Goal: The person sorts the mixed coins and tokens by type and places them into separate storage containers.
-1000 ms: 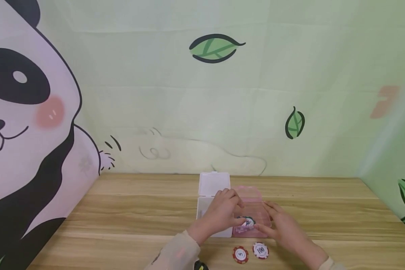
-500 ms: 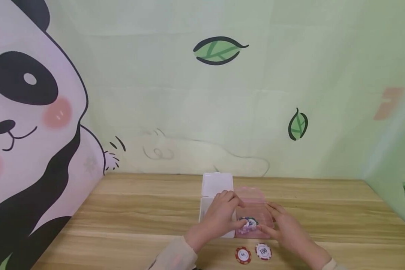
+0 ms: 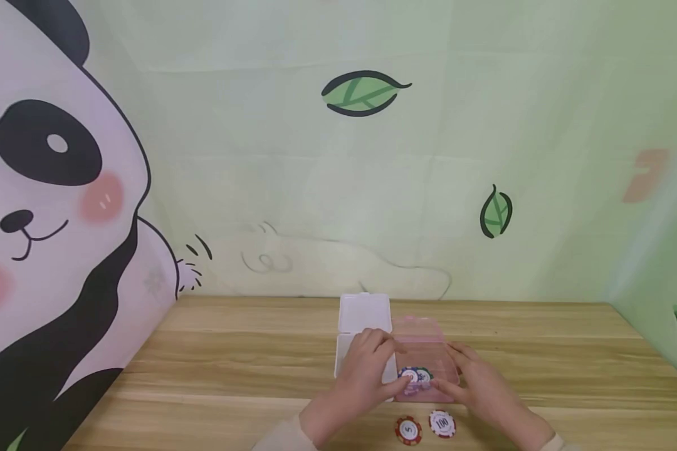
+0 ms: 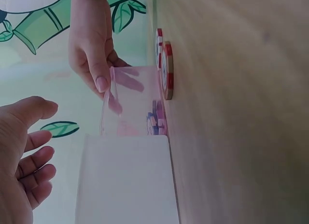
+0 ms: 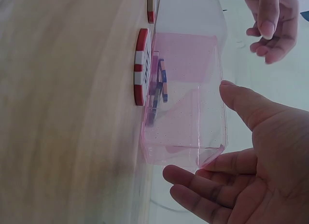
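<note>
My left hand (image 3: 361, 369) hovers over a white box (image 3: 344, 347) and the left edge of a see-through pink box (image 3: 423, 347). Its fingers are loosely curled and nothing is between them, as the left wrist view shows. At the pink box's right end, my right hand (image 3: 485, 385) holds the rim, with the thumb (image 5: 234, 96) on the near side and fingers behind the end wall. Several poker chips (image 3: 424, 377), blue-edged and dark-edged among them, lie overlapping on the pink box's floor; some are tilted (image 5: 164, 80).
In front of the boxes, two chips lie flat on the wooden table (image 3: 231, 351): a red one marked 5 (image 3: 409, 430) and a white-centred one marked 100 (image 3: 442, 424). The white box's raised lid (image 3: 364, 313) stands behind. A printed cloth backdrop (image 3: 282, 188) borders the table.
My left hand has drawn slightly back and left from the pink box, and more of the blue-edged chip shows beside the thumb. My right hand keeps its hold. The head view has shifted a little.
</note>
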A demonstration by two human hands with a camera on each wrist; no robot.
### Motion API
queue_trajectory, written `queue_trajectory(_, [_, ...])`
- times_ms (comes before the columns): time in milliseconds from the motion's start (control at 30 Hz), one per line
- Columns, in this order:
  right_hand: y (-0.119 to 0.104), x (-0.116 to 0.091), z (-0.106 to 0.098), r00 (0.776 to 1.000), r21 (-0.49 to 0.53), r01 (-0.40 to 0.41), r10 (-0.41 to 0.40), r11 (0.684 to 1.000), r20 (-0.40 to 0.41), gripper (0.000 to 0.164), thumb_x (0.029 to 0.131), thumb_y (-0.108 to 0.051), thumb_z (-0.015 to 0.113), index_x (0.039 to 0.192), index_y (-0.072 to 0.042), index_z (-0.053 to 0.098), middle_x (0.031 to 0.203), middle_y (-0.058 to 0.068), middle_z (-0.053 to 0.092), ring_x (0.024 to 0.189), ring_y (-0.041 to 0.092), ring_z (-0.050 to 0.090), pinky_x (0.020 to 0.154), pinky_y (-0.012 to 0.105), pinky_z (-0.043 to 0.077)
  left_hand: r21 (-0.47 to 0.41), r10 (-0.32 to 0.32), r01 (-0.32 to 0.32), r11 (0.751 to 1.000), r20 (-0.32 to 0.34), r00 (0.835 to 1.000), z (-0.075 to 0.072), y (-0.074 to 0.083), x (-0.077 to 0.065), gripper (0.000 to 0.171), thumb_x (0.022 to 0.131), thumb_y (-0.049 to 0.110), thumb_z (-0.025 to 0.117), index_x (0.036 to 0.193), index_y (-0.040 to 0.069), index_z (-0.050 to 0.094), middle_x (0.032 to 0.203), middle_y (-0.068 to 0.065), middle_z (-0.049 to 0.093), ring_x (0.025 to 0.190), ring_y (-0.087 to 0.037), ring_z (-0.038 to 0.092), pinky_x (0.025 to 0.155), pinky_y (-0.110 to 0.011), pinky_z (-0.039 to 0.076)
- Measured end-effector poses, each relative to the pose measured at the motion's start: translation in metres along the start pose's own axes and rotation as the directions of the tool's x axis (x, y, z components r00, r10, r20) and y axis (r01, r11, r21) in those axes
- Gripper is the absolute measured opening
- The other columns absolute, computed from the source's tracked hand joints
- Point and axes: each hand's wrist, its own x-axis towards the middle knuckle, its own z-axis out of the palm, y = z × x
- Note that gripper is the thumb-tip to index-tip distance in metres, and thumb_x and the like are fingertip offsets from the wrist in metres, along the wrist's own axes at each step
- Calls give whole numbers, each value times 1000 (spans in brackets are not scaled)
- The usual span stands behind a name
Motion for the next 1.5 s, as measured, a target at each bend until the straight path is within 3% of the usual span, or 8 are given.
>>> queue_trajectory(233, [0,0,1,1000,-15,3,-3,1000,-7,71,83,-39,70,132,8,51,136,29,50,115,47,56,96,56,47,14,45,-44,999,-106,993,-3,2,-10,42,62,27,87,95,14,65,91,3,56,90,-12,52,77,-25,41])
queue_trajectory(467, [0,-1,1,1000,-12,8,-8,1000,-13,71,83,-40,71,132,8,51,135,28,51,114,46,57,97,55,47,29,112,-109,994,-114,987,-7,7,-19,42,62,30,87,93,14,64,90,4,55,86,-11,52,73,-21,39])
queue_trajectory(833, [-1,-2,-1,1000,-23,10,-10,1000,-2,72,83,-41,71,132,8,50,136,28,51,111,44,59,95,53,49,-47,189,-190,981,-17,982,-13,16,-29,47,65,34,87,100,15,62,93,6,56,86,-7,53,78,-16,43])
queue_trajectory(1133, [0,-2,1,1000,-28,11,-12,1000,-16,71,83,-40,70,132,8,50,136,28,51,114,45,57,96,54,48,-49,184,-179,983,114,976,-16,23,-35,47,70,40,83,104,14,62,97,6,58,91,-7,56,83,-16,45])
queue_trajectory(1500, [1,0,1,1000,-7,-2,3,1000,15,72,84,-41,70,133,9,50,137,28,50,117,45,56,97,53,48,-71,161,-147,987,273,949,-8,27,-41,38,79,43,75,102,17,63,95,8,62,88,-3,58,82,-13,46])
